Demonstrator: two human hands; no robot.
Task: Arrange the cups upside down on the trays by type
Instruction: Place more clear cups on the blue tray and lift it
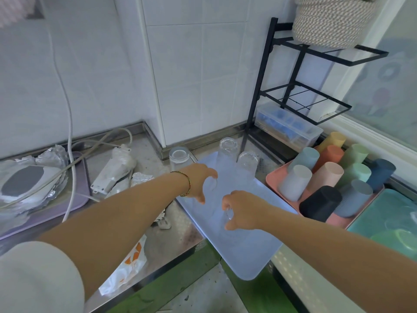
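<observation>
The pale blue tray (246,249) fills the centre of the frame, with two upturned glasses (228,146) standing at its upper end. To its right, the pink tray (274,177) is packed with pastel and dark plastic cups (327,177), all upside down. Mid-tray, the left hand (198,181) curls its fingers round a faint clear glass (212,184). Just below it, the right hand (241,211) grips a smaller glass (228,215) with curled fingertips.

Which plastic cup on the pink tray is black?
The black cup at the pink tray's near edge, closest to the right hand; the others are pastel, orange or dark blue.
</observation>
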